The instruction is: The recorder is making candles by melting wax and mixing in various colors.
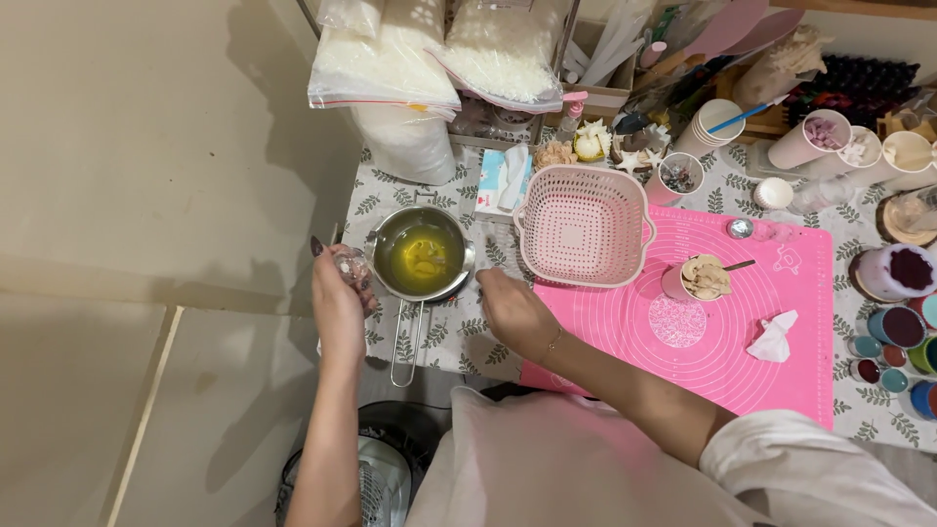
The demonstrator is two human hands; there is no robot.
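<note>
Melting stage: my left hand (339, 303) grips a small clear object (351, 265) beside the metal pot (420, 254); right hand (509, 307), loosely curled, rests opposite; I judge steady tipping comes next.

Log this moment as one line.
left hand: holds small clear object | right hand: on table beside metal pot | pot: yellow liquid

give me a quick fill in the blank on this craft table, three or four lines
1. The small metal pot holds a ____ liquid.
2. The left hand holds a small clear object just ____ of the pot.
3. The pink basket stands partly on a ____ silicone mat.
4. The right hand rests between the pot and the ____.

Missing words: yellow; left; pink; mat
</note>
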